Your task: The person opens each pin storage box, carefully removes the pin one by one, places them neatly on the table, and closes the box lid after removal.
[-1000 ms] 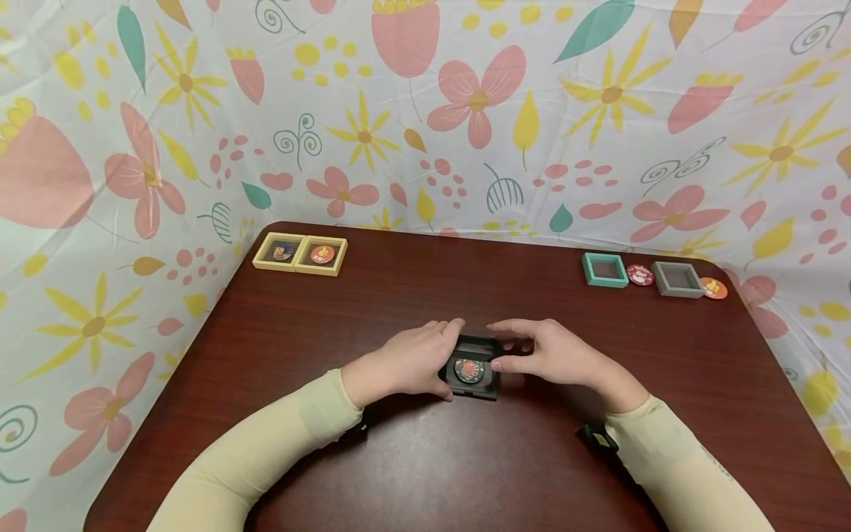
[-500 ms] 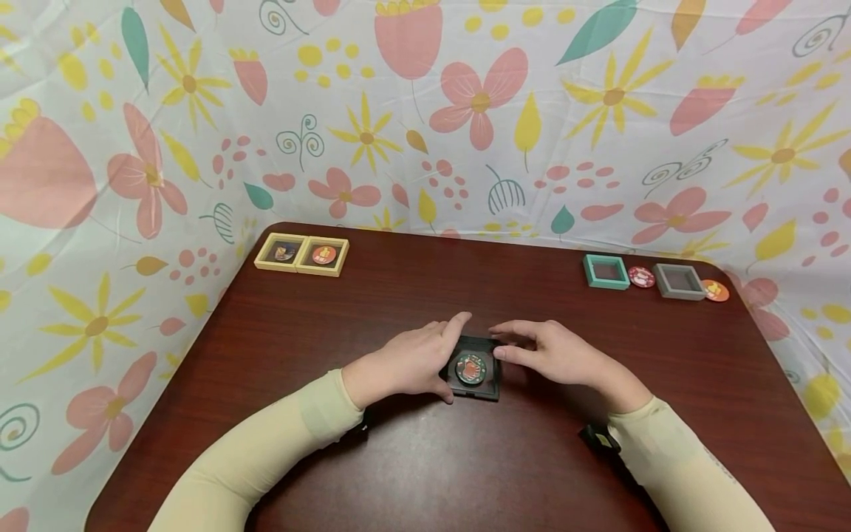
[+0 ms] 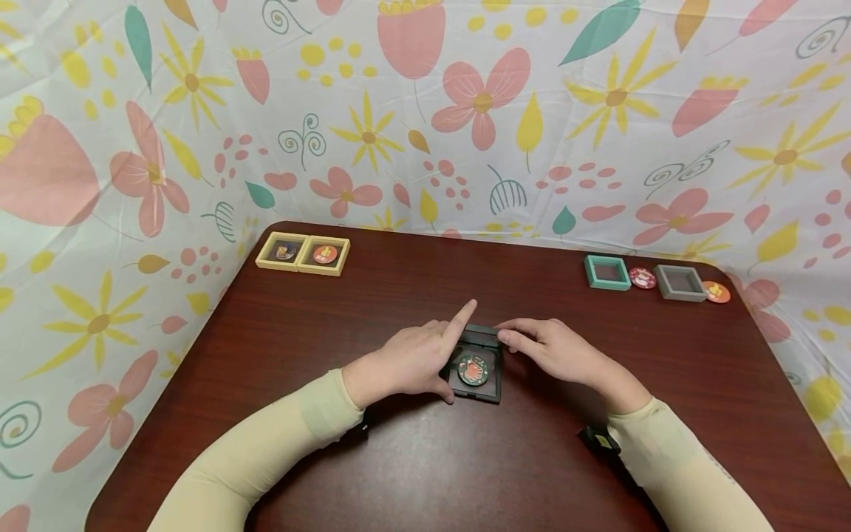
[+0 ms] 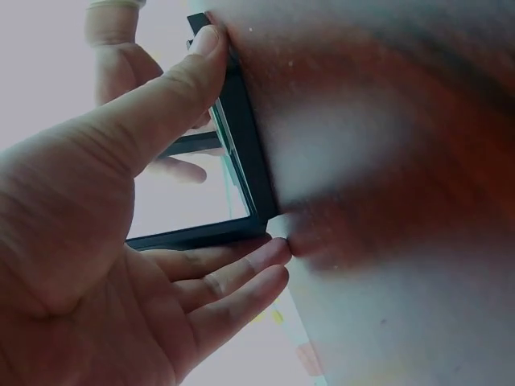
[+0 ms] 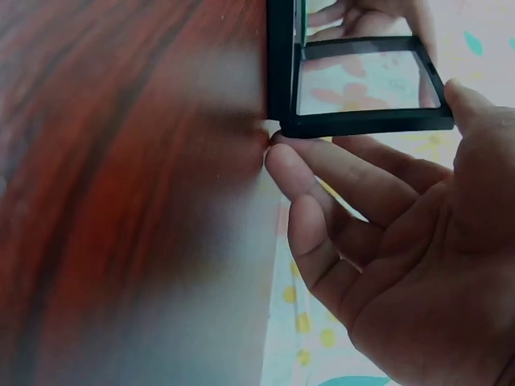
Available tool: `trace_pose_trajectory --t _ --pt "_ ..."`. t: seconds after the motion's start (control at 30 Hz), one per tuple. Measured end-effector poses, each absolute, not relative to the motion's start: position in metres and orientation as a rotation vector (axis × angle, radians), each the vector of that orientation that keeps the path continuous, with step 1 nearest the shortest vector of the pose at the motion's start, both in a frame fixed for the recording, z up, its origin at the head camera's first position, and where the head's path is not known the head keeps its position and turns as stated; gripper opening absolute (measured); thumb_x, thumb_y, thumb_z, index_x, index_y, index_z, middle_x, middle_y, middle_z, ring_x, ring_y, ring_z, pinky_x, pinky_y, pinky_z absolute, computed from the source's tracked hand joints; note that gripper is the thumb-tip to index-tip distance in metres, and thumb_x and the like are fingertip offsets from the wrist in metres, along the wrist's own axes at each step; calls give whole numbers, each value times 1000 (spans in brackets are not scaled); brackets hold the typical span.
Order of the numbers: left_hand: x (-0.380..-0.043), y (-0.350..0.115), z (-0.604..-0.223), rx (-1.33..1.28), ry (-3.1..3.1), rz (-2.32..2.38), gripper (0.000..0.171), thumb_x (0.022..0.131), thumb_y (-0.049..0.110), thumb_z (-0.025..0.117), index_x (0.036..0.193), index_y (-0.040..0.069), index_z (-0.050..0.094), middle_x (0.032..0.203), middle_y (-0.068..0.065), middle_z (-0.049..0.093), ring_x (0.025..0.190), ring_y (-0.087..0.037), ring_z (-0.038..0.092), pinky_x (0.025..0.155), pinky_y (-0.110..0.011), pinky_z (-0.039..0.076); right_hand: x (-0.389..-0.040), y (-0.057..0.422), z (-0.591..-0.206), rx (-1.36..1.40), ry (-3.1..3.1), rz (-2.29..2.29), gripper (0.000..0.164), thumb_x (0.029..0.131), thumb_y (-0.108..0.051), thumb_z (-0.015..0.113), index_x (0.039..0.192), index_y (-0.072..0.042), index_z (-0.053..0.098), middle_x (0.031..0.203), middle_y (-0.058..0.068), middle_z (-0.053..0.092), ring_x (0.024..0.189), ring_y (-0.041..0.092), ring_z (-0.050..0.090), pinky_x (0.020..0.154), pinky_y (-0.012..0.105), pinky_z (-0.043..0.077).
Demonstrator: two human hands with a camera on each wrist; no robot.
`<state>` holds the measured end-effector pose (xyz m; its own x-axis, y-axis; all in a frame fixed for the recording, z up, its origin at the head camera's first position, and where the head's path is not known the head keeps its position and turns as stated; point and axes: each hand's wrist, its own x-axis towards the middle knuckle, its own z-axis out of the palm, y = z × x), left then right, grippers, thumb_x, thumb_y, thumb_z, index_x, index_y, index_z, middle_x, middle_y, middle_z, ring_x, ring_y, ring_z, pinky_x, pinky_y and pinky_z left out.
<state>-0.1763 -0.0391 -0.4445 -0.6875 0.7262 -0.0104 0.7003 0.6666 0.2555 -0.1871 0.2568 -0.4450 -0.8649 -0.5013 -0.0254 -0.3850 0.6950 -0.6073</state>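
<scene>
A black display case point(image 3: 490, 400) with clear panes stands on the table with its lid point(image 3: 482, 334) swung up at the far side. Inside the base lies a round green badge point(image 3: 473, 370) with a red picture. My left hand point(image 3: 415, 360) grips the left side, thumb on the near edge, index finger sticking out past the lid. In the left wrist view, its other fingers lie along the far edge of the case point(image 4: 251, 153). My right hand point(image 3: 558, 351) holds the lid's right end, and the right wrist view has its thumb at the frame point(image 5: 370, 122) corner with fingers behind.
At the back left, a yellow case point(image 3: 278, 264) and another yellow case point(image 3: 321, 270) sit side by side, each with a badge. At the back right are a teal case point(image 3: 609, 286), a red badge point(image 3: 643, 278), a grey case point(image 3: 685, 297) and an orange badge point(image 3: 718, 292).
The lid has tilted farther back, away from the base. My right thumb has moved up to the lid's edge, and my left index finger has stretched farther out.
</scene>
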Motion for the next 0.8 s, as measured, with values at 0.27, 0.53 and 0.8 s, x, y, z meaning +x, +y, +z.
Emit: trace_pose_trajectory --t 0.27,0.53,0.8 --pt "-179 -40 -446 1188 2751 395 167 69 55 107 178 12 -12 137 -14 70 127 -31 66 93 -41 62 -188 256 -445 -736 2735 -918 40 118 -38 57 136 -9 78 95 -8 78 94 13 74 93 49 58" --pt "-184 -41 -447 1126 2719 441 172 69 55 106 176 19 -24 150 -15 64 139 -32 59 97 -42 61 -192 249 -446 -647 2756 -953 49 120 -45 51 129 -6 80 93 -4 80 88 13 77 96 57 59" --pt "-183 -40 -448 1123 2711 450 174 69 57 106 174 23 -28 153 -17 62 143 -37 57 101 -46 60 -190 248 -446 -522 2752 -977 55 119 -52 49 126 -8 82 98 -2 82 87 13 77 96 57 59"
